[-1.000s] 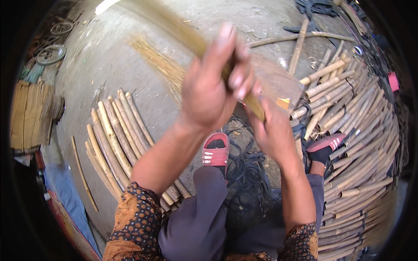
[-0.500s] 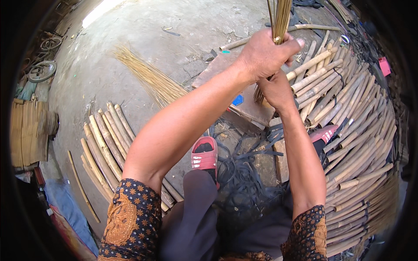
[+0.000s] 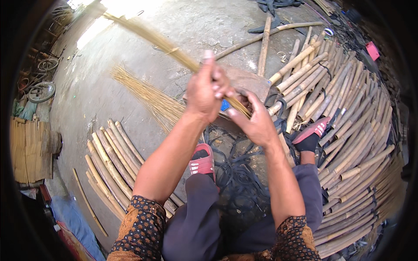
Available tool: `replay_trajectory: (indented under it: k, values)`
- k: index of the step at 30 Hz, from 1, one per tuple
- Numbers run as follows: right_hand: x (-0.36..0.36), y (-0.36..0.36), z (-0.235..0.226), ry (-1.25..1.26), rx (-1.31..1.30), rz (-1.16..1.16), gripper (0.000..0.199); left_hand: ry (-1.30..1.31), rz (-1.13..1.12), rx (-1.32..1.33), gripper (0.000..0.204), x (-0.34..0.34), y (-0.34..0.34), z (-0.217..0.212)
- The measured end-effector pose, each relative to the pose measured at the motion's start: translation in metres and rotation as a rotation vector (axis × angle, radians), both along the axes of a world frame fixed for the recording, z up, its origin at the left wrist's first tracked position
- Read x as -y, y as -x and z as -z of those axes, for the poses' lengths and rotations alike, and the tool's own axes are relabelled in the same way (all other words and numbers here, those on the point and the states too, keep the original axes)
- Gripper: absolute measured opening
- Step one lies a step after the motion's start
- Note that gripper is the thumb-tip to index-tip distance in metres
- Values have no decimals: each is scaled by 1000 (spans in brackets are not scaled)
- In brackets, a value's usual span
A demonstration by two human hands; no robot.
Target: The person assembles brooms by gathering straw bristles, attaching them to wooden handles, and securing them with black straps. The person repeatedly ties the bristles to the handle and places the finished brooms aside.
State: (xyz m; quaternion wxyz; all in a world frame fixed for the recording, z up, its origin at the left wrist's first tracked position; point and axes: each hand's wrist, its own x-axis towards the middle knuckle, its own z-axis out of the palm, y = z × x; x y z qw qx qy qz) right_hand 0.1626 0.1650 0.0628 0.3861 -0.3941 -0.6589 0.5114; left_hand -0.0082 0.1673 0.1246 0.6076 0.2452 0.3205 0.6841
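Observation:
A bundle of thin brown sticks (image 3: 161,42) slants from the upper left down to my hands, its far end blurred. My left hand (image 3: 205,91) is closed round it near the lower end, thumb pointing up along the sticks. Cupped about the butt end is my right hand (image 3: 257,121), with thumb and fingers on either side of it. A low wooden block (image 3: 254,85) lies beyond my hands, with a small blue piece (image 3: 224,105) by it. On the floor to the left rests a loose spread of similar sticks (image 3: 146,93).
Bamboo poles (image 3: 111,163) lie at the left; a large heap of cut poles (image 3: 344,104) fills the right. Black strips (image 3: 237,174) tangle between my feet in pink sandals (image 3: 202,161). A long pole (image 3: 244,43) crosses the floor ahead.
Both hands have come down and left with the bundle. It was upright and now tilts far to the upper left. My right hand has shifted to the bundle's butt end.

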Motion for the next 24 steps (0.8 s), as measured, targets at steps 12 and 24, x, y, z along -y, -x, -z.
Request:
replay_trajectory:
  k: [12,24]
  values:
    - [98,10,-31,-32,-97,203,73,97,-106,126,53,96,-10,-4]
    - [194,-18,33,-13,669,-62,31,535,-49,-669,82,258,44,126]
